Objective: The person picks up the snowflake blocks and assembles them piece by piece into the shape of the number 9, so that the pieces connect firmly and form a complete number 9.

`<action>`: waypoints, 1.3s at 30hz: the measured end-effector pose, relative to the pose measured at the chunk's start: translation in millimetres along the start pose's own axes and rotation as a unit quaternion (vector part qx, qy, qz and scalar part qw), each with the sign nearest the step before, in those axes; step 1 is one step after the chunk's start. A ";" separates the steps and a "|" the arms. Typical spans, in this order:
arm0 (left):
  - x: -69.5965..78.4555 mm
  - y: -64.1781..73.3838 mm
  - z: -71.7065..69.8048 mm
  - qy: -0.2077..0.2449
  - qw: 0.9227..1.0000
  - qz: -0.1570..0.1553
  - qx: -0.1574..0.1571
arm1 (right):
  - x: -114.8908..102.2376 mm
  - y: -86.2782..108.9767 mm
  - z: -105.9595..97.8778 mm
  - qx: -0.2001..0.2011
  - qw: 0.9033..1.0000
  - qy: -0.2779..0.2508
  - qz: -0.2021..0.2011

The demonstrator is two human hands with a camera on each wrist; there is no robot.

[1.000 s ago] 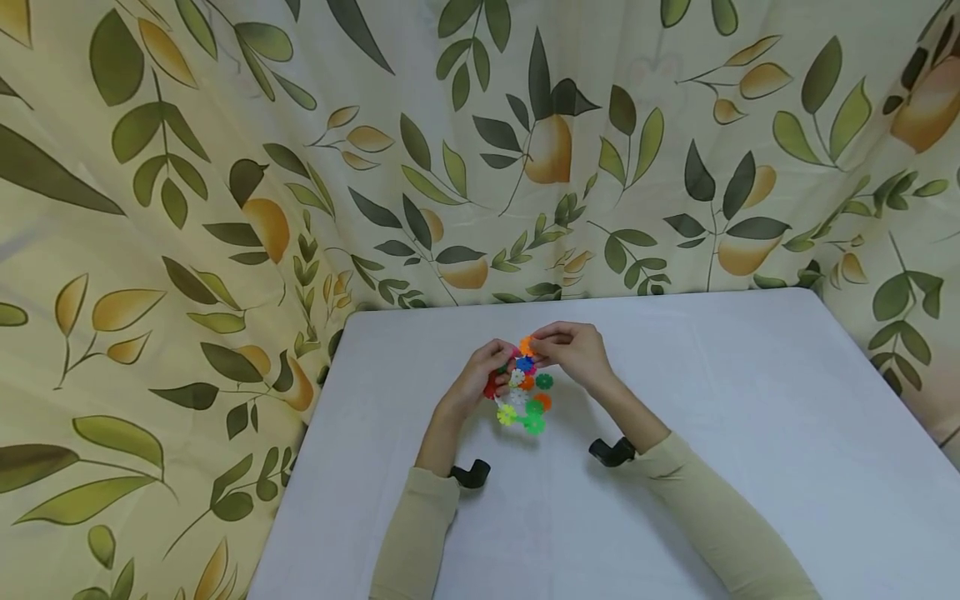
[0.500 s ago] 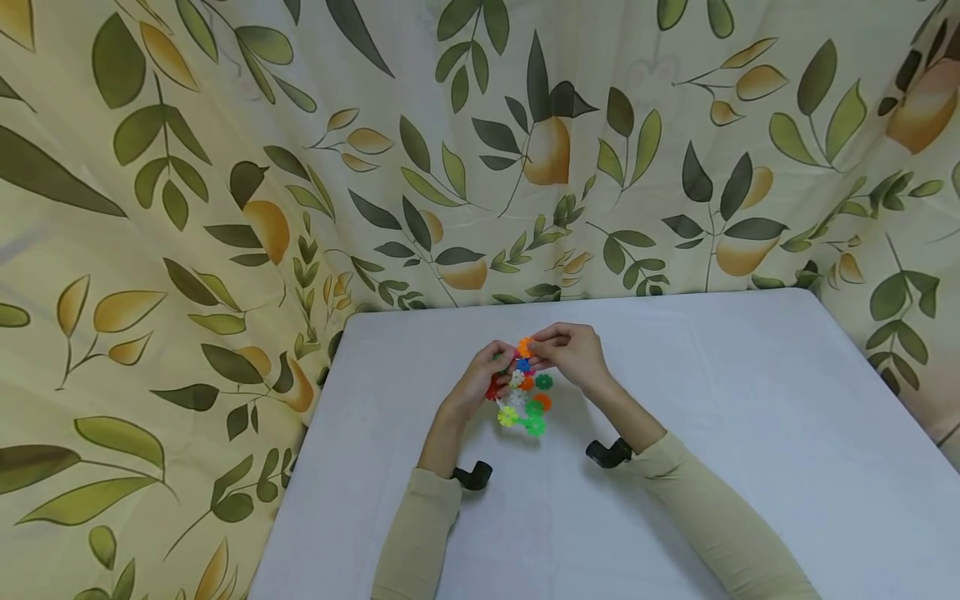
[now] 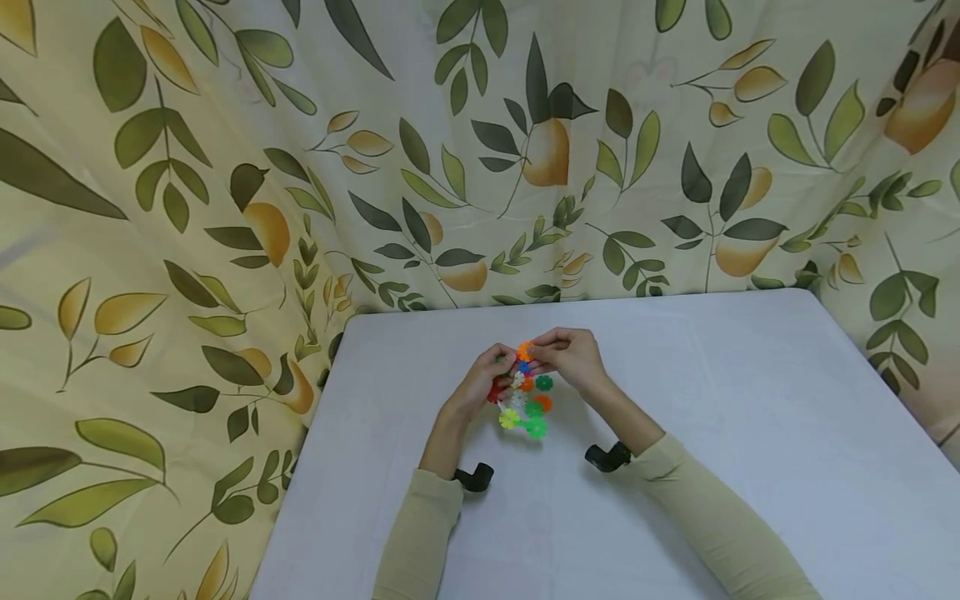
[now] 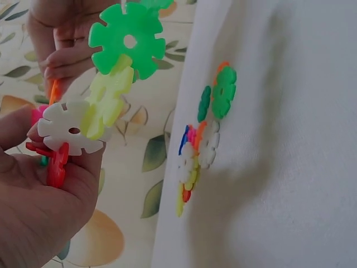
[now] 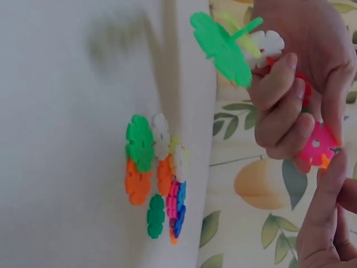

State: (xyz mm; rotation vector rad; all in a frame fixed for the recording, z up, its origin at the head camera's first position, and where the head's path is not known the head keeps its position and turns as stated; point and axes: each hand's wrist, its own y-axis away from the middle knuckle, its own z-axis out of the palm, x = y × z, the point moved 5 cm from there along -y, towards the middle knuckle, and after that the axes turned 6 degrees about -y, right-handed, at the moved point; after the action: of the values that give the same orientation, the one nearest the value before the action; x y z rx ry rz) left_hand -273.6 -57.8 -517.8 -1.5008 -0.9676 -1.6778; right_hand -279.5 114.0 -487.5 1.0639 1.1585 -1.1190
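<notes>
My left hand (image 3: 474,382) grips a chain of slotted, flower-shaped plastic discs joined edge to edge. In the left wrist view the chain shows a bright green disc (image 4: 146,54), a pale yellow disc (image 4: 103,103), a white disc (image 4: 54,124) and a red disc (image 4: 57,167) near the palm. A pink disc (image 5: 324,135) sits at the left fingertips in the right wrist view. My right hand (image 3: 577,362) pinches an orange disc (image 3: 524,352) right at the pink one's edge. The fingers partly hide where these two meet.
Several loose discs lie on the white-covered table (image 3: 675,500) below the hands, among them a dark green disc (image 5: 155,218), a green disc (image 5: 142,146) and an orange disc (image 5: 137,185). A leaf-patterned curtain (image 3: 420,167) hangs behind the table's far edge.
Both hands stay close together with the discs between them, showing only slight shifts. The right hand keeps its pinch on the orange disc.
</notes>
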 end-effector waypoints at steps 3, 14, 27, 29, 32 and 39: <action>-1.3 0.1 0.3 0.003 1.000 0.001 -0.002 | 2.6 -0.7 -0.1 -0.001 1.000 0.000 0.000; -0.8 -2.4 -0.7 -0.009 1.000 0.005 -0.002 | 3.3 -3.0 -2.0 -0.016 1.000 -0.007 -0.006; -3.8 -5.6 -7.0 0.005 0.998 0.015 0.055 | 23.3 -0.4 -21.8 -0.040 0.977 0.206 -0.029; -3.0 -5.5 -6.7 0.015 0.998 0.017 0.052 | 28.0 1.6 -19.5 -0.073 0.960 0.268 -0.038; -1.5 -4.8 -7.5 0.024 0.998 0.019 0.053 | 34.5 3.3 -12.4 -0.120 0.934 0.333 -0.051; -4.4 -3.0 -10.1 0.034 0.998 0.005 0.049 | 52.3 8.0 2.2 -0.188 0.890 0.413 -0.055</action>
State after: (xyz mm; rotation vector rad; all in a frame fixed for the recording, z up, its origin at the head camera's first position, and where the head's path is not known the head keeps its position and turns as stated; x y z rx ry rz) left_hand -280.7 -65.1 -523.1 -1.3740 -0.9896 -1.6389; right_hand -268.2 108.0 -538.9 1.2004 2.0294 -0.4525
